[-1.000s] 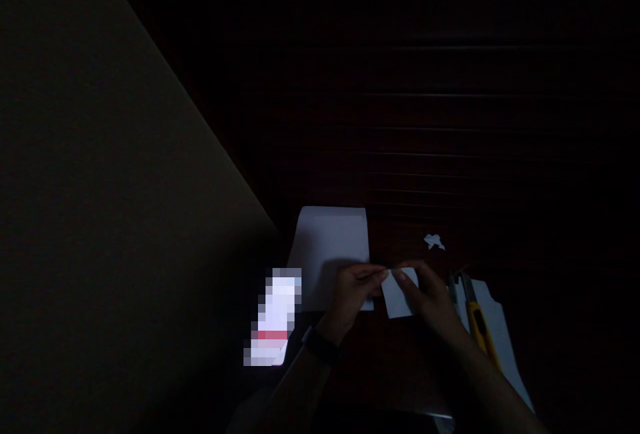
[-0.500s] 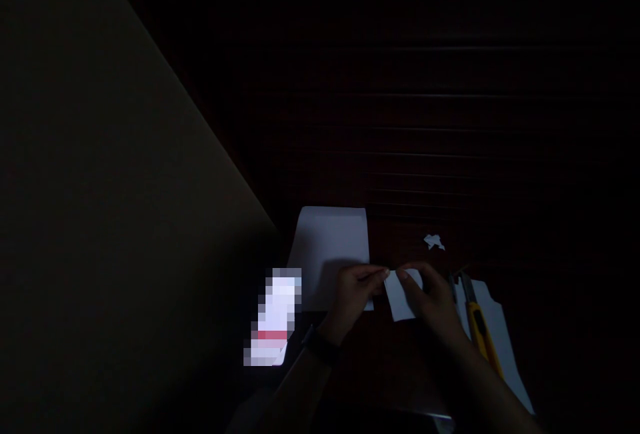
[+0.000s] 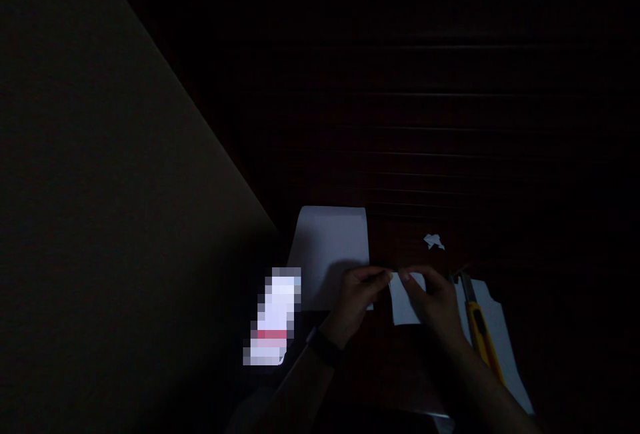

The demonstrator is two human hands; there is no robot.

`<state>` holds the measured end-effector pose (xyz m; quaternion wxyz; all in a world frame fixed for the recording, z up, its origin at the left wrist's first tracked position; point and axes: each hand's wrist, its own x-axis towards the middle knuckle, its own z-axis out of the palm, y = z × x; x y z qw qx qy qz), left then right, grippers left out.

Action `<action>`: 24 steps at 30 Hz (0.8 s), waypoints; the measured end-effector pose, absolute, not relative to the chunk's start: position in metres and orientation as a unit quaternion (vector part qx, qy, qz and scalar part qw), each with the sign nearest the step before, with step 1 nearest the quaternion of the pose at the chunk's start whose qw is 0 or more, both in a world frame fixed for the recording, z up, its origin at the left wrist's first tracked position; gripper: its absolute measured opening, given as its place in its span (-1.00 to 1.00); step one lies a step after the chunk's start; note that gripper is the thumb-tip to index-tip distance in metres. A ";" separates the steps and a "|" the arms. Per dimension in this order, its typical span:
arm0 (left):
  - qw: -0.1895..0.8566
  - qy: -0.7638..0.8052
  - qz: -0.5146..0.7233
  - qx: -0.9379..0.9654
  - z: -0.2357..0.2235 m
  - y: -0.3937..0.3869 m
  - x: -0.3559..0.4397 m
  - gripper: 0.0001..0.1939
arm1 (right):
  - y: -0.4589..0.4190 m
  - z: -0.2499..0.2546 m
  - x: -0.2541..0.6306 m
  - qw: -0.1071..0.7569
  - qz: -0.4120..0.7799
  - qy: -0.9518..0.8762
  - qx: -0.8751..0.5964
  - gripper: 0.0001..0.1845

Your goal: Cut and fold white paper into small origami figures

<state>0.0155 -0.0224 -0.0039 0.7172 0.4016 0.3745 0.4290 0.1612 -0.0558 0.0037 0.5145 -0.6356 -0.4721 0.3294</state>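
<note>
A small white piece of paper is held between my two hands above the dark table. My left hand pinches its upper left corner between thumb and fingertips. With its thumb on the near face and fingers behind the top edge, my right hand grips the upper right part. The paper looks folded or layered along its left edge, though the dim light hides how many layers there are. A dark band circles my left wrist.
A larger white sheet lies behind my left hand. At the left, a lit phone has a blurred screen. A yellow box cutter rests on white paper at right. A small folded white paper shape lies farther back.
Both hands have shifted slightly to the right with the small paper, which now hangs a little straighter. The other things stay where they were.
</note>
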 end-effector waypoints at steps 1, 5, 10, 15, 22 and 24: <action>0.716 0.377 0.429 0.401 -0.004 -0.023 0.016 -0.72 | -0.056 0.003 0.161 0.515 0.331 -0.472 -0.635 -0.78; 0.714 0.373 0.441 0.396 -0.002 -0.023 0.017 -0.75 | -0.057 0.003 0.158 0.518 0.329 -0.480 -0.627 -0.79; 0.708 0.376 0.443 0.400 0.000 -0.023 0.017 -0.73 | -0.059 0.004 0.157 0.527 0.324 -0.466 -0.633 -0.81; 0.674 0.400 0.419 0.458 0.000 -0.021 0.015 -0.71 | -0.060 0.003 0.157 0.522 0.299 -0.461 -0.652 -0.82; 0.634 0.427 0.424 0.486 -0.002 -0.020 0.018 -0.69 | -0.062 0.005 0.158 0.502 0.280 -0.481 -0.661 -0.79; 0.630 0.430 0.425 0.487 -0.002 -0.020 0.018 -0.70 | -0.062 0.005 0.158 0.500 0.281 -0.483 -0.662 -0.79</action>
